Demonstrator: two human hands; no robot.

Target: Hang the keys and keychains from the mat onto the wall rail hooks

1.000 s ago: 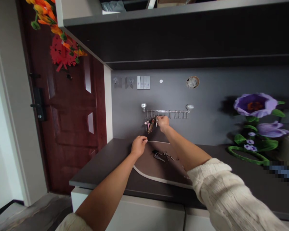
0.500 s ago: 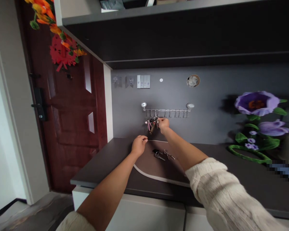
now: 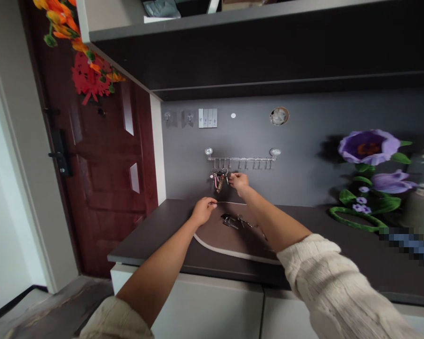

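Note:
My right hand (image 3: 239,183) is just right of several keys (image 3: 219,178) hanging from the left hooks of a clear hook rail (image 3: 242,159). Its fingers are bent and slightly apart, with a small gap to the nearest key ring. My left hand (image 3: 202,210) hovers over the left edge of a brown mat (image 3: 219,245). Its fingers curl loosely, the thumb a little apart, and nothing shows in them. On the mat lie a black key with metal blades (image 3: 229,221) and a second bunch of keys (image 3: 244,221). My right forearm partly covers something small farther right.
A dark shelf (image 3: 250,52) juts out overhead. Purple fabric flowers (image 3: 370,148) stand on the right of the dark counter (image 3: 141,235), beside a pale container (image 3: 422,214). To the left is a red-brown door (image 3: 106,188) with a black handle (image 3: 60,155).
My right hand has drawn slightly away from the key ring it was touching, leaving the ring on the rail. The left hand stays almost in place. The whole view has shifted a little.

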